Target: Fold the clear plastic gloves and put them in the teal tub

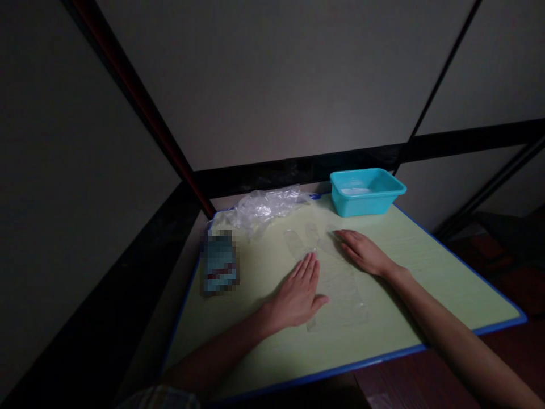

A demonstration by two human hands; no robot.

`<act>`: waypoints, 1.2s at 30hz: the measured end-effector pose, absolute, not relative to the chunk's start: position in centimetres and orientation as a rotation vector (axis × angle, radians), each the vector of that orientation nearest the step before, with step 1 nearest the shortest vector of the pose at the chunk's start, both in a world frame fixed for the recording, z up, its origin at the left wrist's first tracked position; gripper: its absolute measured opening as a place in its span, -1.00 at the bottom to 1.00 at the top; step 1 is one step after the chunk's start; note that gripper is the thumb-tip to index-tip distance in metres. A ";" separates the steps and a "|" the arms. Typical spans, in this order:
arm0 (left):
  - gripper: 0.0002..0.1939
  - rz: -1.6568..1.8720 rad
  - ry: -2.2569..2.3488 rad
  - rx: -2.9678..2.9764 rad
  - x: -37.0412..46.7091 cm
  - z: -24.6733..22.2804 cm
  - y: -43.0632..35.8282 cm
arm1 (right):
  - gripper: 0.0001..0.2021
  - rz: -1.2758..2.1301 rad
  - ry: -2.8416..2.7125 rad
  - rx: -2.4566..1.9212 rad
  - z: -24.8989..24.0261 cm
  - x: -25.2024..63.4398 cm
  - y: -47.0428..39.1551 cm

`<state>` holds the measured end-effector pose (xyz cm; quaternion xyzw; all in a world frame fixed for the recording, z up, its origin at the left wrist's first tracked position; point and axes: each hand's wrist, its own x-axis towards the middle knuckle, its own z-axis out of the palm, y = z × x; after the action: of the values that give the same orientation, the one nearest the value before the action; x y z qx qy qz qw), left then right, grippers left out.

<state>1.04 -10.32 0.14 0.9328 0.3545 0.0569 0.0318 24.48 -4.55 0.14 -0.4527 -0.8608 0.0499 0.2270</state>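
A clear plastic disposable glove (340, 295) lies spread flat on the pale yellow-green tabletop (255, 346), its see-through fingers pointing away from me. My left hand (298, 292) rests palm down over the glove's left side, fingers stretched out and thumb apart. Towards the glove's upper right, my right hand (364, 253) lies low with extended fingers, its fingertips at one of the glove's fingers. Neither hand grips anything. Part of the glove is hidden beneath my left hand.
A crumpled clear plastic bag (268, 207) lies at the back left. The turquoise plastic basin (361, 203) stands at the back right, something whitish inside. A blurred-out packet-like object (220, 262) sits at the left edge. Blue edging (361, 369) borders the table; panelled walls rise behind.
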 end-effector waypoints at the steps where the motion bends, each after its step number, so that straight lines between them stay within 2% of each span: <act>1: -0.24 0.174 1.088 2.878 1.0 0.1 -10.3 | -0.62 0.149 -2.374 -1.244 0.2 24.4 -4.6; 7: 0.06 0.222 1.042 2.818 1.0 0.4 -10.3 | -0.62 0.247 -2.362 -1.232 0.3 24.4 -4.6; 12: 0.11 0.295 0.944 2.686 0.7 1.0 -10.3 | -0.62 0.352 -2.296 -1.214 0.4 24.3 -4.8; 15: 0.03 0.464 0.820 2.502 0.0 1.2 -10.0 | -0.66 0.459 -2.177 -1.185 0.5 24.1 -4.8; 19: -0.38 0.855 0.669 1.883 -1.0 0.8 -7.9 | -0.73 0.887 -1.727 -1.068 0.7 23.6 -4.7; 21: -0.47 0.934 0.625 1.541 -1.2 0.5 -6.3 | -0.67 1.014 -1.649 -0.999 0.9 23.3 -4.6; 26: -0.39 0.770 0.443 1.111 -0.4 0.5 -3.5 | -0.55 1.340 -1.531 -0.843 0.9 22.2 -4.3; 36: -0.31 0.575 0.372 1.097 0.5 -1.0 -2.7 | -0.46 1.621 -1.532 -0.762 -0.8 21.5 -3.6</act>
<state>0.53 -2.72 -0.98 0.5111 0.1733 0.2677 0.7981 21.47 -3.56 -0.83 -0.2989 -0.6008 0.6353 0.3823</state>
